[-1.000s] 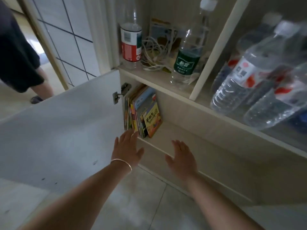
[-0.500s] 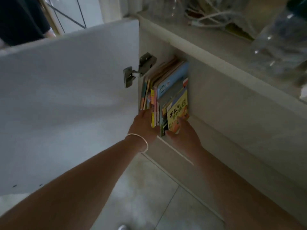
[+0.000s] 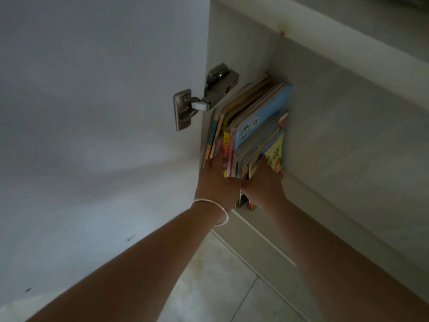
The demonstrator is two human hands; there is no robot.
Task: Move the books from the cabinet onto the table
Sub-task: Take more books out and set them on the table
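Note:
A row of thin, colourful books (image 3: 253, 126) stands upright in the left corner of the lower cabinet compartment (image 3: 336, 126), leaning against its side wall. My left hand (image 3: 216, 180), with a thin bangle on the wrist, presses flat against the left side of the row, fingers between the spines. My right hand (image 3: 263, 184) grips the right side, fingers over a yellow cover. Both hands clamp the bundle at its lower front end. The table is out of view.
The white cabinet door (image 3: 92, 112) hangs wide open on the left, held by a metal hinge (image 3: 204, 94). A shelf board (image 3: 348, 38) runs above the compartment. Pale floor tiles (image 3: 213, 287) lie below between my forearms.
The camera has moved closer and lower to the compartment. My hands went from hovering open before the books to closing on both sides of the row.

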